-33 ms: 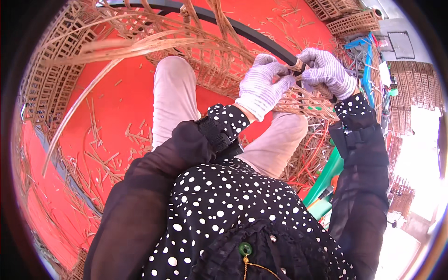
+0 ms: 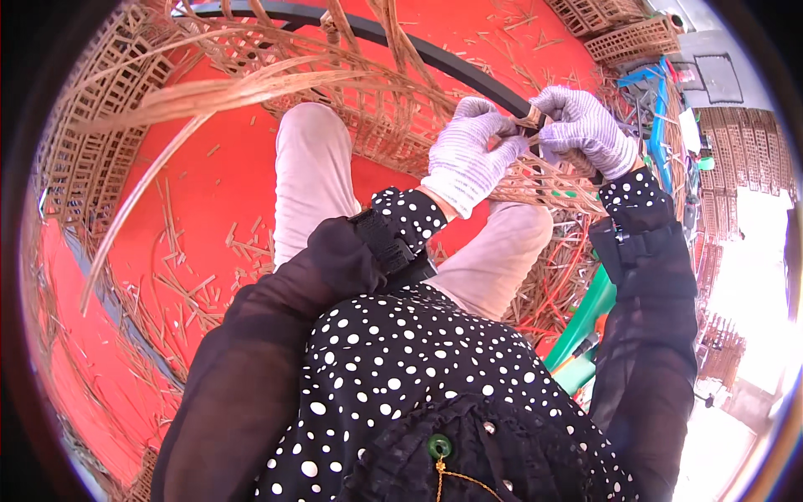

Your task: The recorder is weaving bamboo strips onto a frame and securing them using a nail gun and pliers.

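Note:
My left hand [image 2: 474, 152], in a white and purple striped glove, pinches a brown strip at the end of a black curved bar [image 2: 435, 55]. Close beside it my right hand [image 2: 585, 130], gloved alike, grips the brown strip where it wraps the bar; the exact finger hold is partly hidden. An open brown lattice weave [image 2: 368, 125] hangs from the bar and reaches over my knees. Long loose brown strips [image 2: 226, 94] trail from the weave toward the left.
Stacked brown lattice panels [image 2: 104, 142] stand at the left, with more panels [image 2: 634, 40] at the top right. Cut strip scraps lie over the red floor [image 2: 167, 234]. To my right are a green plastic stool-like object [image 2: 581, 335] and a blue frame [image 2: 659, 117].
The loose strips on the left have swayed slightly. Both hands stay at nearly the same place on the bar.

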A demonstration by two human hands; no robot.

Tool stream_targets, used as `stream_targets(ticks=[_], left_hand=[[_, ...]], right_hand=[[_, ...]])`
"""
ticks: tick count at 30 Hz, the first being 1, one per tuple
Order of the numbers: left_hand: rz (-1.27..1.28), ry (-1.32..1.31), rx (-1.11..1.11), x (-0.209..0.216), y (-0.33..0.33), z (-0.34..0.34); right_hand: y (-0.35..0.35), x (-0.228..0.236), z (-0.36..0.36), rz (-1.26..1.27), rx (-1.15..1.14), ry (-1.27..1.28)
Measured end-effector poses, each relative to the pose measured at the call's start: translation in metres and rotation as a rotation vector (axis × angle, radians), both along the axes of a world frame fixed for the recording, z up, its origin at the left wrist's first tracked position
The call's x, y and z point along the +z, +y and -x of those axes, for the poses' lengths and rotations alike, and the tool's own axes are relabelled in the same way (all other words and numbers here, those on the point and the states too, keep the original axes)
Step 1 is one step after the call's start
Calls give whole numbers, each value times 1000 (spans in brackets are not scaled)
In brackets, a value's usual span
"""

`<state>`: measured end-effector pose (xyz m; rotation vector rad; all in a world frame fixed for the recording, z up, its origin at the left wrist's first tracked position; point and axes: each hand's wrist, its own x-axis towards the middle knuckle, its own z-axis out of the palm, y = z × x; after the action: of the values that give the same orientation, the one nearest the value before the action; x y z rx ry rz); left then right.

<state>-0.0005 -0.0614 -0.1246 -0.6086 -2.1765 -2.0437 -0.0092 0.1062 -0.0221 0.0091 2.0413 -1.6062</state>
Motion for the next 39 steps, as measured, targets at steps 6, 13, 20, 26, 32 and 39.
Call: stream_targets(ticks=[6,13,20,26,32,39], left_hand=[[19,-72,-112,12,-7,1],[129,153,36,11,-12,-8],[-118,-181,-144,-4,-8,-23],[-216,-322,-169,15,-3,-14],[-418,-643,-336,50,-23,-47],[245,27,-580,116,-36,-13]], right_hand=[[-5,5,-7,-65,-15,47],[-6,5,-6,58,-21,-99],[-1,-5,-2,153,-5,-142],[-10,5,-9,22,-28,-78],[-22,0,-28,-501,67,465],[-20,-27,-48,-716,-35,1115]])
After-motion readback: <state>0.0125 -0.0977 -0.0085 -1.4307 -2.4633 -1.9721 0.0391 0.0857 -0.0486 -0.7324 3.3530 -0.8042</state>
